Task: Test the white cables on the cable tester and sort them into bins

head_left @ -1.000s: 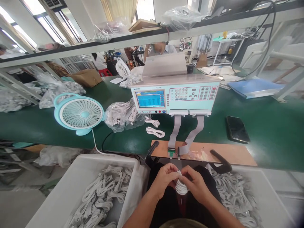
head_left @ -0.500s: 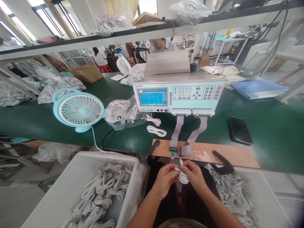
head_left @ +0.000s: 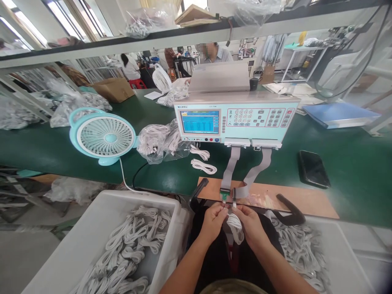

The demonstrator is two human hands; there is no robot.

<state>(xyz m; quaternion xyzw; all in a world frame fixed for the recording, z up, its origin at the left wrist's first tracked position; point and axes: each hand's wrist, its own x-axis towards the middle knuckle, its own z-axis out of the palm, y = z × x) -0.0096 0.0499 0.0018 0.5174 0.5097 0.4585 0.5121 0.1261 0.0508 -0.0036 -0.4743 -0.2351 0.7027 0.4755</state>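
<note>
A coiled white cable [head_left: 235,230] hangs between my two hands, above my lap. My left hand [head_left: 214,220] is closed, thumb and fingers pinching one end of it just below the small green circuit board [head_left: 225,197]. My right hand [head_left: 247,220] pinches the other end, under the dark connector [head_left: 234,194] of the right ribbon cable. How far each plug sits in its socket is hidden by my fingertips. Grey ribbon cables [head_left: 232,168] run up from both connectors to the tester [head_left: 232,132], whose blue screen is lit.
Two white cables [head_left: 203,166] lie on the green table before bagged cables [head_left: 156,143] and a blue fan [head_left: 107,136]. A phone [head_left: 314,168] rests at right. White bins of coiled cables [head_left: 128,253] flank me. Chair arms [head_left: 289,210] reach the wooden board [head_left: 309,200].
My left hand has moved forward to the green board with one cable end. The coil now hangs lower between my hands. My right hand stays by the right connector.
</note>
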